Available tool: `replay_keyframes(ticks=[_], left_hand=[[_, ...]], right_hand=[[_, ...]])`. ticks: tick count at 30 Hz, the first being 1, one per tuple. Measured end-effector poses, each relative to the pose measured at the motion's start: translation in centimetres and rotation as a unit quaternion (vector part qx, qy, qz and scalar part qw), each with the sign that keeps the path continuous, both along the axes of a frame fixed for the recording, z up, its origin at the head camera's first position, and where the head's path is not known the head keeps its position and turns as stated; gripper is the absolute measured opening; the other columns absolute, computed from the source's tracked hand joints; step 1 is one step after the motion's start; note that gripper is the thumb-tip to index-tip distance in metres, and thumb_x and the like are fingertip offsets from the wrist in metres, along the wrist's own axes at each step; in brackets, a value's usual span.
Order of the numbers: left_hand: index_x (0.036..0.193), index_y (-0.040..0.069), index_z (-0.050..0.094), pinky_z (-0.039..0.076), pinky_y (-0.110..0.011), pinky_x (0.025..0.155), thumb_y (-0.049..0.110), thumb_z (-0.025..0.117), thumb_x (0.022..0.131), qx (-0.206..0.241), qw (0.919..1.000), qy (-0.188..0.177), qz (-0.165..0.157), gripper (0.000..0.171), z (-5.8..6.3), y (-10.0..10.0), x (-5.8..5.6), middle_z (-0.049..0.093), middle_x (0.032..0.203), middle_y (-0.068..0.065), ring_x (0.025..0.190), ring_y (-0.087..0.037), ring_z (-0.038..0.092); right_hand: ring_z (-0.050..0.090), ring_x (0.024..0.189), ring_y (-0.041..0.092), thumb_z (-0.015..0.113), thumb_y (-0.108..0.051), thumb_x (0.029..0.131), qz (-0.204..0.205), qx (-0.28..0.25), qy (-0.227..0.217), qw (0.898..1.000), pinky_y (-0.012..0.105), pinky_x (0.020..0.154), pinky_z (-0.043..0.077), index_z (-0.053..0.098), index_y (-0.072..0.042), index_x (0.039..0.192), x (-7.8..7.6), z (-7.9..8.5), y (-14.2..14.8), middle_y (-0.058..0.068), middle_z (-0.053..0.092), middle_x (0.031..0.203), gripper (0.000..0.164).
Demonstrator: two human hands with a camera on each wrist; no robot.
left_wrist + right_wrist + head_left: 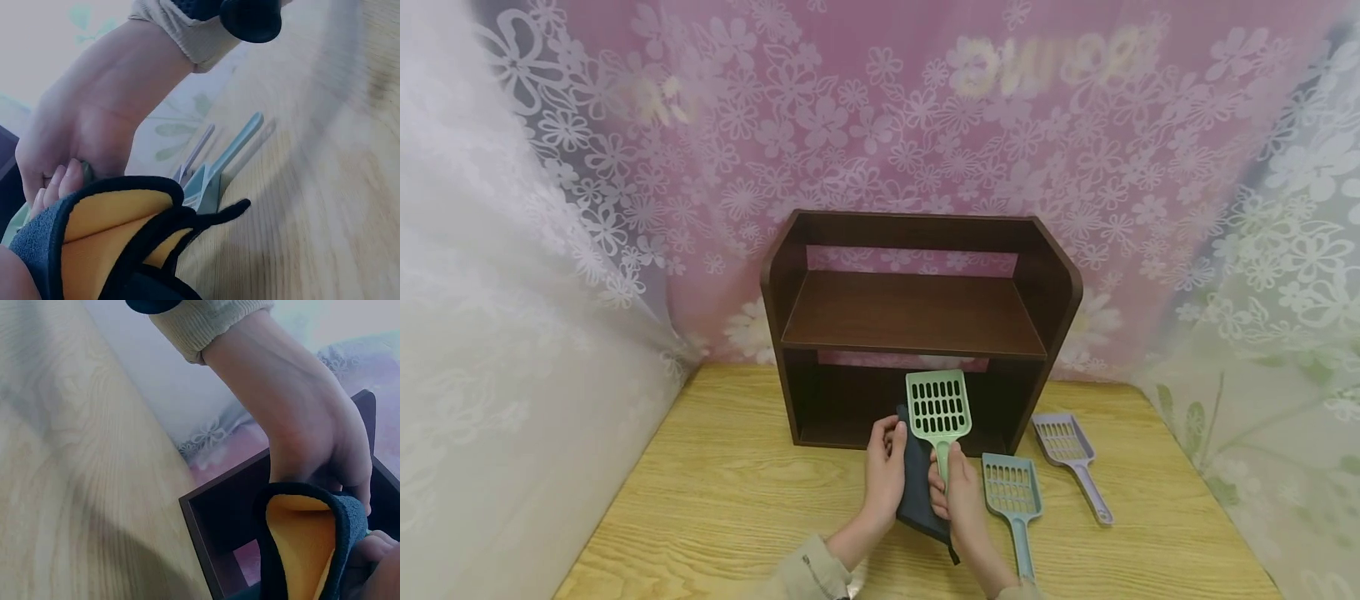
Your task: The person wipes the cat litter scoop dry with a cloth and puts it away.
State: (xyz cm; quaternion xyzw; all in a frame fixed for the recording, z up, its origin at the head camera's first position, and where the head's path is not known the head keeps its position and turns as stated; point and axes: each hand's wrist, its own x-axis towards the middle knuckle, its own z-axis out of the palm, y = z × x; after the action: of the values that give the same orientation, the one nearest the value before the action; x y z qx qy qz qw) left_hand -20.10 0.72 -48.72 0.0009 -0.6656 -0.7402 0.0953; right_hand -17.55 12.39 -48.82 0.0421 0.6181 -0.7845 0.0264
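Observation:
My left hand [883,475] grips the left side of a folded cloth [916,479], dark blue outside with black edging. In the left wrist view the fold of the cloth [100,250] opens to a yellow-orange inner side, and a black loop hangs off its corner. A light green slotted litter scoop [946,435] is held by its handle in my right hand [962,500], head up and slots facing me. The scoop's head stands above the cloth's upper right edge. My right fingers overlap the cloth in the head view and hide much of the handle.
A dark brown two-tier shelf [917,317] stands at the back of the wooden table [722,500]. To the right of my hands lie a blue-green litter scoop [1021,533] and a purple litter scoop [1082,471]. Floral curtains [865,125] hang behind and at both sides.

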Motion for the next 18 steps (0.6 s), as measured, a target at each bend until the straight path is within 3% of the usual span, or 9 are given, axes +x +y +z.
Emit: replay_keyframes(ticks=[6, 18], left_hand=[[0.133, -0.003, 0.057, 0.047, -0.030, 0.087, 0.029, 0.046, 0.110, 0.002, 0.9998, -0.014, 0.017, 0.041, -0.1, -0.3, -0.6, 0.064, 0.121, -0.016, 0.104, -0.020, 0.060], [0.118, -0.003, 0.066, 0.047, -0.025, 0.080, 0.031, 0.045, 0.110, 0.032, 0.9982, -0.018, 0.047, 0.041, 1.1, -2.2, -2.8, 0.068, 0.106, -0.019, 0.088, -0.012, 0.059]], right_hand=[[0.022, 0.039, 0.000, 0.027, -0.044, 0.112, 0.008, 0.013, -0.001, 1.000, 0.017, 0.038, 0.021, 0.048, -0.003, 0.100, 0.4, -0.2, -0.2, -0.005, 0.034, 0.060, 0.048], [0.024, 0.040, 0.003, 0.027, -0.046, 0.112, 0.054, 0.064, 0.007, 0.996, 0.020, 0.040, 0.022, 0.048, -0.002, 0.093, 1.3, -1.2, 0.0, -0.006, 0.032, 0.059, 0.052]])
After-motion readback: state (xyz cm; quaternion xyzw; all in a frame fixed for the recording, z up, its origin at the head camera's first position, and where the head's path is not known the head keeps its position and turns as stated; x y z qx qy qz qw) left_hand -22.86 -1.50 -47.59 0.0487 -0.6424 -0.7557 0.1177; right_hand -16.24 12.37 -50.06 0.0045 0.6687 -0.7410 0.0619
